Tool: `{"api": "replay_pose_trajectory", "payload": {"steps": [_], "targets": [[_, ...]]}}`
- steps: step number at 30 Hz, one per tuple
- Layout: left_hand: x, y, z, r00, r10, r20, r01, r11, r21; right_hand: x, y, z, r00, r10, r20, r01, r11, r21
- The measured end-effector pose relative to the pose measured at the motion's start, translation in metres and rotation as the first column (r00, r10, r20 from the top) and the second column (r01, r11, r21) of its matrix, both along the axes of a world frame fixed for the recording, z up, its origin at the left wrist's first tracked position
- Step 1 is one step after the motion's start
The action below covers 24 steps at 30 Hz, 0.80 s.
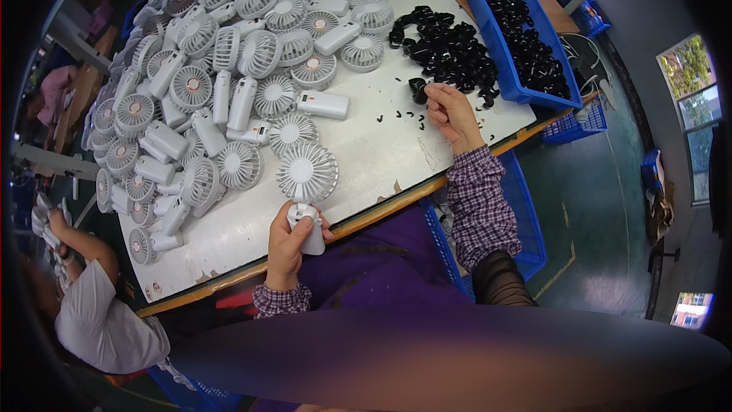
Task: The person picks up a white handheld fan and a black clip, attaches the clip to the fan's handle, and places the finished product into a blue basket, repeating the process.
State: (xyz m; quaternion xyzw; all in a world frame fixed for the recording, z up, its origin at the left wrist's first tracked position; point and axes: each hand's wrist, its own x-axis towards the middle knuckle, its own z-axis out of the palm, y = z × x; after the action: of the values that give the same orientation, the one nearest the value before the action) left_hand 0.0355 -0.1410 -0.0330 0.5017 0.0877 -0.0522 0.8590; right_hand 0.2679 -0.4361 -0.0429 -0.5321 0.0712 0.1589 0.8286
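Note:
My left hand is wrapped round the handle of a white handheld fan at the table's near edge, its round caged head pointing away from me. To the right, my right hand pinches a small black plastic part between thumb and fingertips, just above the table. Behind that hand lies a loose heap of similar black parts. A big pile of white handheld fans covers the table's left and far side, heads and handles lying every way.
A blue tray of black parts stands at the table's right end. Black scraps dot the white tabletop. Below the near edge sits a blue crate. A co-worker in a light shirt is at lower left.

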Motion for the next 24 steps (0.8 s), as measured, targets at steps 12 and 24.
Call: {"api": "replay_pose_trajectory", "payload": {"steps": [12,24], "targets": [[0.020,0.003,-0.017,0.976,0.170,0.134,-0.189,0.972,0.142,-0.110,0.100,0.009,0.941,0.328,0.086,-0.328,0.816,0.476],[0.015,-0.001,-0.028,0.881,0.235,0.410,-0.470,0.529,0.707,-0.180,0.153,0.006,0.915,0.402,0.015,-0.402,0.915,0.031]]}}
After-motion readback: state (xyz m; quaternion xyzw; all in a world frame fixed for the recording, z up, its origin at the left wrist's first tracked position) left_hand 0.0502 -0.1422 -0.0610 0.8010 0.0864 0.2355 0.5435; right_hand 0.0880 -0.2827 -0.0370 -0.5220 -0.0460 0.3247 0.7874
